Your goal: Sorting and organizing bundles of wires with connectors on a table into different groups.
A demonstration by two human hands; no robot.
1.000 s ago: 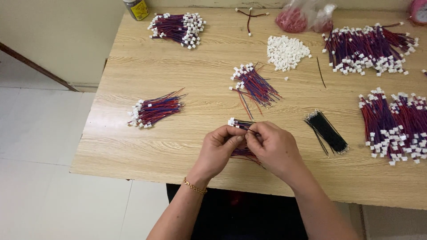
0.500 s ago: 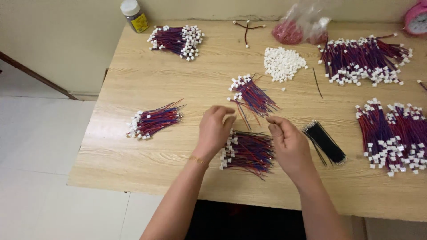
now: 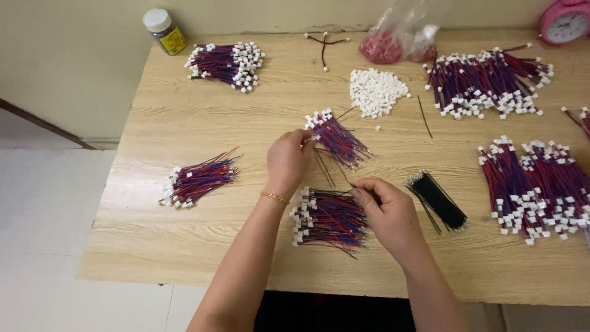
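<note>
Both hands have split up since 1 second ago: left hand (image 3: 287, 161) now grabs the center bundle (image 3: 337, 138), right hand (image 3: 388, 212) pinches a wire beside the lower-center pile (image 3: 329, 216).

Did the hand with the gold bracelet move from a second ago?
Yes. The left hand has gone up the table, away from the right hand, to the wire bundle below the white connector pile.
</note>
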